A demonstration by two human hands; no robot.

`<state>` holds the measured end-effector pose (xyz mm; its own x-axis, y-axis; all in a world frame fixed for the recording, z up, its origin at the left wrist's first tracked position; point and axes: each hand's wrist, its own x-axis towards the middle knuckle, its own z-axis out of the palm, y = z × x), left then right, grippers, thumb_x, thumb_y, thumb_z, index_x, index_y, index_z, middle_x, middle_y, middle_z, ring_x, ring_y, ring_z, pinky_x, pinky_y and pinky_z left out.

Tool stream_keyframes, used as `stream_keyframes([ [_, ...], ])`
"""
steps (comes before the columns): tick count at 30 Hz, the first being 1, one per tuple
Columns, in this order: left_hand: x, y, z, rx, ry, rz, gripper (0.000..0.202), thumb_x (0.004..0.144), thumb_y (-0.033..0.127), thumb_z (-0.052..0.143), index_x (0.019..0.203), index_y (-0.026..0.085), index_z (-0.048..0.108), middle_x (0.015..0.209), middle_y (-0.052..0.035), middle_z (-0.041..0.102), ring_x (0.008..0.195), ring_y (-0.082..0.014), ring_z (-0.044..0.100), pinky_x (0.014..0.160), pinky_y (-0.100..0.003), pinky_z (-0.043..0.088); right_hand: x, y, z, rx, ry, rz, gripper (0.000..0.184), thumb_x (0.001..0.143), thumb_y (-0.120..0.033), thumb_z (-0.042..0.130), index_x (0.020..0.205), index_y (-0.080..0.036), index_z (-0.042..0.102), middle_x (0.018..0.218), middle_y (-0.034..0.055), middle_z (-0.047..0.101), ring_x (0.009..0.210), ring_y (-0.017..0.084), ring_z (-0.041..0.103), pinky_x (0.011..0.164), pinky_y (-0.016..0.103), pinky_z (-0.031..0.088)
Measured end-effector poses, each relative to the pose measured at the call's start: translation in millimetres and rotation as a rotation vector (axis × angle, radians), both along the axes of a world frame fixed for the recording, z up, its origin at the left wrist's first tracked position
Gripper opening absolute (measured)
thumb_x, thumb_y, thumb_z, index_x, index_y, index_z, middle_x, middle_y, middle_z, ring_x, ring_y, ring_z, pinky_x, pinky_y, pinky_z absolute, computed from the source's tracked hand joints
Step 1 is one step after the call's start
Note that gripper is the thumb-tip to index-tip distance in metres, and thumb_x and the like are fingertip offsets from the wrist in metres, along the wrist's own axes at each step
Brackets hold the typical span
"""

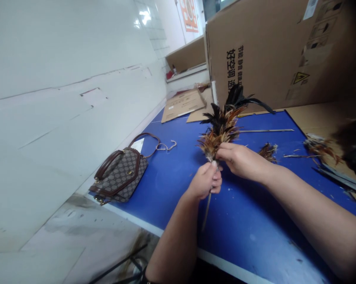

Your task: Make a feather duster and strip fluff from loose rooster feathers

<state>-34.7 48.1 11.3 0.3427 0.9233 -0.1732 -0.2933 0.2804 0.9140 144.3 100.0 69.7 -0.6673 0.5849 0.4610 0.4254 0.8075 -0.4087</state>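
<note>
Over the blue table [178, 185], my left hand [205, 180] is closed round a thin stick [206, 211] just below a bundle of brown and black feathers [223, 124] tied to it. My right hand [239, 159] pinches the base of the feathers right above my left hand. The stick's lower end points toward the table's front edge. The feathers fan up and away from me.
A patterned brown handbag [120, 171] lies at the table's left edge, a bit of string [166, 146] beside it. A large cardboard box [281, 51] stands at the back. A bare stick [266, 130], loose feathers [268, 151] and more feathers [351, 146] lie at right.
</note>
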Motion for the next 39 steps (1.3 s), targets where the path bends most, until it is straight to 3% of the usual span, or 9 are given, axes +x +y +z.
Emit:
stream_keyframes([
  [7,2,1,-1.2,-0.003,0.072,0.013,0.056,0.086,0.071,0.065,0.084,0.025,0.033,0.065,0.0101,0.035,0.043,-0.0036,0.027,0.036,-0.014,0.025,1,2,-2.2,0.043,-0.112,0.023,0.024,0.083,0.003,0.052,0.082,-0.017,0.065,0.086,0.0042,0.059,0.074,0.014,0.055,0.067,0.024,0.038],
  [16,8,-1,0.5,0.047,0.136,0.081,0.052,0.086,0.067,0.067,0.087,0.024,0.04,0.062,0.0103,0.036,0.042,-0.004,0.028,0.036,-0.014,0.022,-3,-4,-5.3,0.101,-0.117,-0.043,0.02,0.091,-0.005,0.053,0.091,-0.019,0.067,0.095,0.006,0.064,0.081,0.016,0.062,0.069,0.025,0.044],
  [21,11,2,0.8,0.154,0.121,0.315,0.052,0.087,0.072,0.061,0.094,0.022,0.047,0.062,0.0106,0.035,0.043,-0.0049,0.028,0.037,-0.015,0.024,-2,-6,-1.5,0.2,0.236,-0.145,0.024,0.098,-0.016,0.053,0.116,-0.023,0.067,0.133,0.0121,0.063,0.111,0.024,0.067,0.09,0.034,0.055],
  [26,5,3,4.4,0.268,0.088,0.568,0.05,0.088,0.07,0.062,0.094,0.022,0.05,0.059,0.0103,0.033,0.045,-0.0068,0.029,0.042,-0.017,0.026,2,-2,-1.4,0.19,0.463,-0.246,0.018,0.096,-0.024,0.057,0.11,-0.027,0.068,0.119,0.0127,0.069,0.109,0.03,0.069,0.095,0.046,0.056],
  [29,4,0,8.3,0.408,0.179,0.698,0.035,0.089,0.053,0.069,0.091,0.021,0.056,0.066,0.002,0.048,0.06,-0.0145,0.049,0.055,-0.024,0.04,-4,-5,-5.1,0.062,0.437,-0.2,0.015,0.097,-0.032,0.057,0.106,-0.028,0.069,0.107,0.0107,0.073,0.097,0.031,0.071,0.088,0.047,0.058],
  [32,9,-6,13.4,0.593,0.377,0.827,0.014,0.091,0.034,0.068,0.094,0.021,0.065,0.092,-0.012,0.066,0.093,-0.0276,0.061,0.083,-0.037,0.047,-16,-16,-7.1,-0.084,0.4,-0.117,0.019,0.096,-0.04,0.06,0.106,-0.027,0.07,0.101,0.0087,0.075,0.084,0.027,0.071,0.076,0.042,0.06],
  [35,18,-12,15.8,0.695,0.598,0.739,0.015,0.093,0.027,0.062,0.105,0.021,0.068,0.11,-0.0178,0.07,0.106,-0.0336,0.063,0.098,-0.045,0.043,-27,-26,-4.1,-0.172,0.371,-0.144,0.025,0.092,-0.048,0.064,0.1,-0.025,0.073,0.091,0.0071,0.077,0.08,0.027,0.071,0.075,0.041,0.061],
  [39,30,-17,11.9,0.673,0.813,0.699,0.023,0.098,0.024,0.051,0.115,0.018,0.065,0.11,-0.0216,0.07,0.102,-0.0358,0.065,0.095,-0.048,0.045,-31,-31,8.2,-0.208,0.307,-0.202,0.025,0.091,-0.049,0.064,0.088,-0.026,0.074,0.091,0.0064,0.08,0.091,0.031,0.075,0.086,0.045,0.061],
])
